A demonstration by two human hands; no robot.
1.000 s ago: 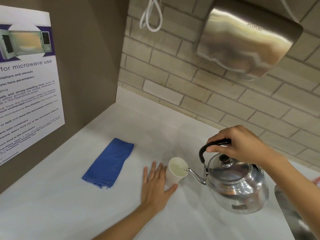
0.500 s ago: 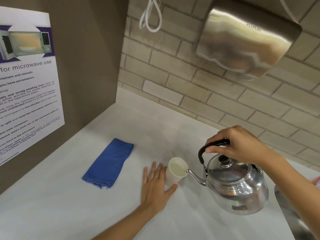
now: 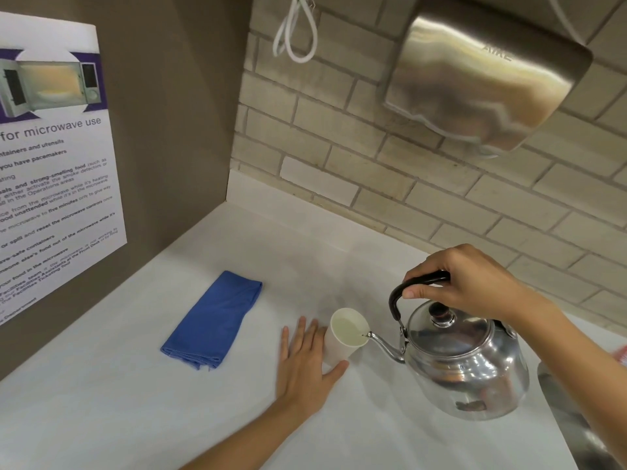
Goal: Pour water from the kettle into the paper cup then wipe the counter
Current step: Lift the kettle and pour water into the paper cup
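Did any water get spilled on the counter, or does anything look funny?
No spill shows on the counter. The kettle tilts only because it is pouring, its spout over the paper cup. The blue cloth lies folded and untouched.

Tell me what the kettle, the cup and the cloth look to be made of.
Kettle: polished metal, probably steel or aluminium; its body mirrors the room. Its handle looks like black plastic, glossy.
Paper cup: thin white paper by its matte wall and rolled rim.
Cloth: blue woven fabric, perhaps microfibre; matte, with soft folds and layered edges.
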